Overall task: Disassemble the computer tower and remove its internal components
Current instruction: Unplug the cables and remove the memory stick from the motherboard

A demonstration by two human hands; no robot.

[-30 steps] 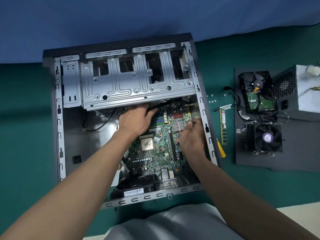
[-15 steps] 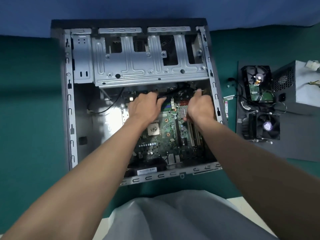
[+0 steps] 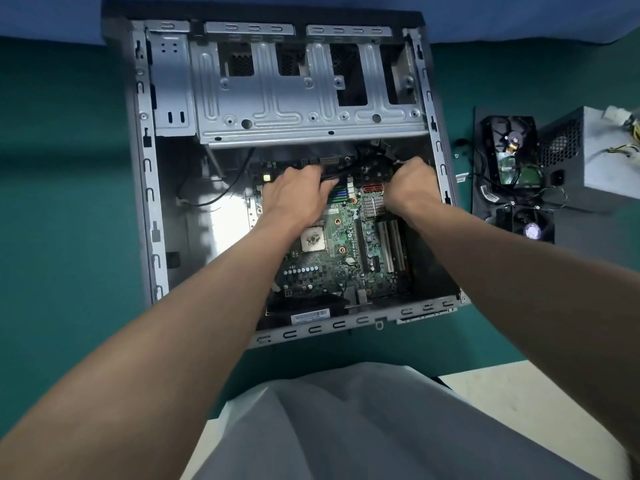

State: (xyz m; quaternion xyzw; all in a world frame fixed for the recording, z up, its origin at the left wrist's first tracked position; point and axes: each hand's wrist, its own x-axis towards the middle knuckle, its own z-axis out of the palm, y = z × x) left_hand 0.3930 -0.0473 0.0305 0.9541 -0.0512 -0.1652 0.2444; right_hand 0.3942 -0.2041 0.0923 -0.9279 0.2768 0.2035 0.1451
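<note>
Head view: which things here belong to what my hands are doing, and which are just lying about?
In the job: computer case, motherboard inside it, left hand and right hand at its far edge, black cables there.
Lying about: hard drive, power supply, cooler fan, all right of the case.

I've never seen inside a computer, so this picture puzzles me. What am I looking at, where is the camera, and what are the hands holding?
The camera sits on the person's head, looking down. An open computer case lies on a green surface; the board inside is the motherboard. The left hand and right hand reach its far edge among black cables; whether they grip anything is hidden. At right, on a dark panel, lie a hard drive and fan, beside a power supply.
</note>
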